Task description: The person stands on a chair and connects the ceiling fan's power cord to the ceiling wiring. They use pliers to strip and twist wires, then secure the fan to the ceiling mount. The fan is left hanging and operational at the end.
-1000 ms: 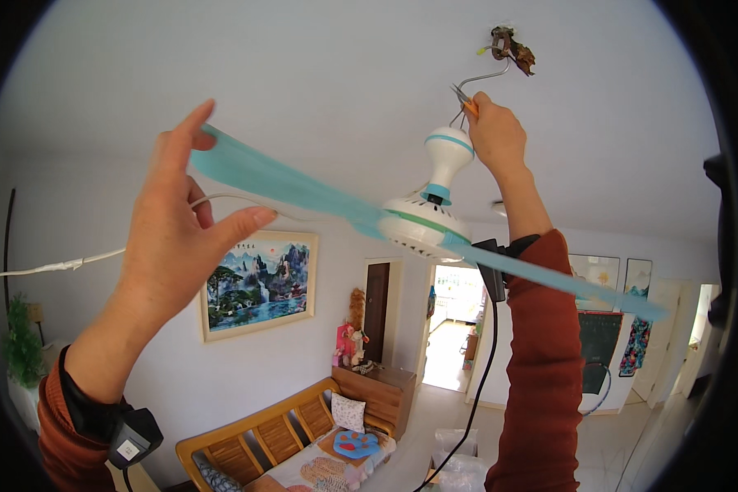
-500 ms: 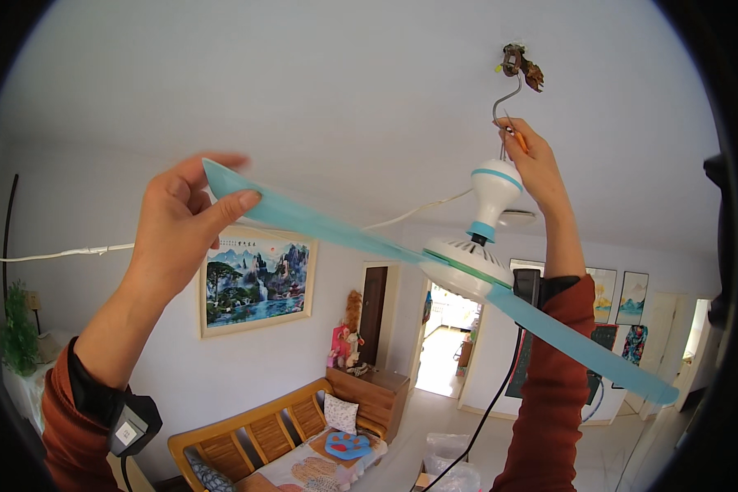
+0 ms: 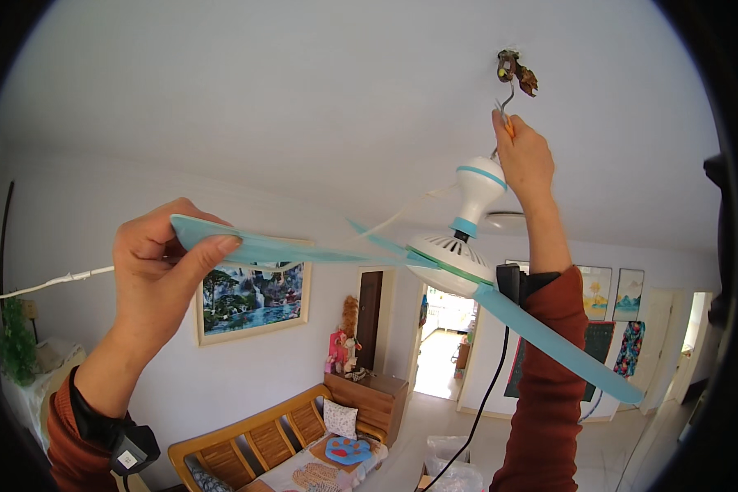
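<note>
My left hand [image 3: 152,266] pinches the tip of a light blue fan blade [image 3: 283,253] between thumb and fingers. The white fan [image 3: 451,266] hangs at the centre right, with a second blade angled down to the right and another partly seen behind. Above its neck, my right hand [image 3: 526,164] is closed around a small orange-handled tool [image 3: 509,125] at the bent metal hanger [image 3: 511,94]; whether it also grips the wire is hidden. The hanger rises to a rusty ceiling fitting [image 3: 508,66]. A white cord [image 3: 57,281] stretches leftward behind my left hand and the blade.
Below are a wooden sofa [image 3: 230,430] with cushions and a wooden cabinet [image 3: 377,400] with toys. A framed landscape [image 3: 246,303] hangs on the wall, a plant [image 3: 16,353] stands far left, plastic-wrapped items [image 3: 447,451] sit on the floor, and a bright doorway [image 3: 443,344] lies beyond.
My left hand has closed on the blade tip and moved down, bringing that blade nearer level. My right hand and the fan sit lower and further right in view than a second ago.
</note>
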Demonstrator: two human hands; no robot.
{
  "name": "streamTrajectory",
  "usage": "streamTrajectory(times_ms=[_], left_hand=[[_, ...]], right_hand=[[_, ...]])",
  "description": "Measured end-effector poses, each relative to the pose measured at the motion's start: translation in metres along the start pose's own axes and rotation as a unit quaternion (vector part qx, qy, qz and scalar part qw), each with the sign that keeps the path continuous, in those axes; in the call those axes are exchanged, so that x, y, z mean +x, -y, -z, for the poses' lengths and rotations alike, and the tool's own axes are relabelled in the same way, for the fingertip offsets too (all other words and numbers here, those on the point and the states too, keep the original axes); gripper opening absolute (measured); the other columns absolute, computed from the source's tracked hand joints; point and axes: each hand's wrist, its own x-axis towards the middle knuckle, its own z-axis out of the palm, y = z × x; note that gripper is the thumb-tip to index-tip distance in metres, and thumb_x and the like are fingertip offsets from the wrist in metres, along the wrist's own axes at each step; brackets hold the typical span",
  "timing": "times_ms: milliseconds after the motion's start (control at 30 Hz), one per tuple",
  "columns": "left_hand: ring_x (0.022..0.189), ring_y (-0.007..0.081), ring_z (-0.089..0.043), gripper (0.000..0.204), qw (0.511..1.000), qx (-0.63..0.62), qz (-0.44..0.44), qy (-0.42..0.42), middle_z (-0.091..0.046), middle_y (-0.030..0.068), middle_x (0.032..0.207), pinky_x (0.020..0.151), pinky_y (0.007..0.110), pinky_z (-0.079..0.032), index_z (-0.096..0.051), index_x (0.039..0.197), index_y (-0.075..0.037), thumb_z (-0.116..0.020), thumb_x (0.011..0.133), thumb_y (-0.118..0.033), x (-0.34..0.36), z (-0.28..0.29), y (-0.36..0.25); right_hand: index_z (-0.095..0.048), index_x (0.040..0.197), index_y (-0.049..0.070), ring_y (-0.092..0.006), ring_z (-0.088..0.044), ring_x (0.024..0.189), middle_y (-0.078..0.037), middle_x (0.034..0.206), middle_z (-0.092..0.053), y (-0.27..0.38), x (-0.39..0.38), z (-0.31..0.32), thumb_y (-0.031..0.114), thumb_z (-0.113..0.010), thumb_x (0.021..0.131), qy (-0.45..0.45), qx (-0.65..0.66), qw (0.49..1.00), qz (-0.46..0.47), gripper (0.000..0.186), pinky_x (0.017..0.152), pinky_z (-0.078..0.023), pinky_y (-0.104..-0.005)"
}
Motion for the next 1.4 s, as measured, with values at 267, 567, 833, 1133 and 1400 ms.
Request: streamTrajectory(times_ms=[267, 567, 833, 1133, 1400], left_hand=[[0.060, 0.0041, -0.047, 0.010, 0.998, 0.016, -0.027, -0.056, -0.056, -0.0011, 0.068, 0.054, 0.018, -0.037, -0.061, 0.074, -0.001, -0.069, 0.079, -0.005, -0.007, 0.006, 0.008], [0.058, 0.0033, -0.047, 0.004, 0.994, 0.091, -0.053, -0.030, -0.058, 0.0016, 0.069, 0.047, 0.017, -0.034, -0.065, 0.078, 0.000, -0.068, 0.078, -0.003, -0.017, 0.006, 0.032], [0.057, 0.0031, -0.046, 0.005, 0.994, 0.037, -0.093, -0.036, -0.057, 0.0009, 0.068, 0.047, 0.017, -0.032, -0.065, 0.079, 0.000, -0.069, 0.078, -0.003, -0.003, -0.026, 0.034], [0.059, 0.0056, -0.049, 0.006, 0.992, 0.054, -0.107, -0.046, -0.058, 0.0032, 0.071, 0.047, 0.017, -0.033, -0.064, 0.080, 0.000, -0.068, 0.077, -0.001, -0.011, -0.020, 0.032], [0.058, 0.0049, -0.048, 0.006, 0.989, 0.072, -0.129, -0.018, -0.057, 0.0026, 0.069, 0.045, 0.017, -0.032, -0.064, 0.080, 0.000, -0.069, 0.076, -0.001, -0.011, -0.022, 0.027]], right_hand=[[-0.054, 0.072, 0.002, -0.0311, -0.051, 0.062, -0.015, 0.064, -0.056, 0.009, 0.004, -0.006, 0.048, -0.037, 0.092, -0.048, 0.149, 0.987, -0.022, 0.053, 0.062, -0.041, -0.0379], [-0.050, 0.069, 0.002, -0.0232, -0.041, 0.058, -0.011, 0.059, -0.048, 0.001, -0.004, -0.027, 0.050, -0.039, 0.092, -0.072, 0.123, 0.989, 0.031, 0.055, 0.058, -0.037, -0.0352], [-0.051, 0.066, 0.007, -0.0098, -0.036, 0.057, 0.002, 0.060, -0.043, -0.036, 0.033, 0.024, 0.051, -0.047, 0.089, -0.056, 0.246, 0.968, 0.002, 0.051, 0.054, -0.032, -0.0259], [-0.051, 0.067, 0.006, -0.0092, -0.035, 0.056, 0.002, 0.060, -0.040, -0.028, 0.022, 0.012, 0.051, -0.050, 0.087, -0.018, 0.336, 0.938, -0.079, 0.049, 0.053, -0.029, -0.0237], [-0.054, 0.074, 0.002, -0.0172, -0.044, 0.059, -0.008, 0.059, -0.047, -0.029, 0.018, 0.018, 0.049, -0.047, 0.089, -0.035, 0.156, 0.987, -0.018, 0.050, 0.059, -0.038, -0.0317]])
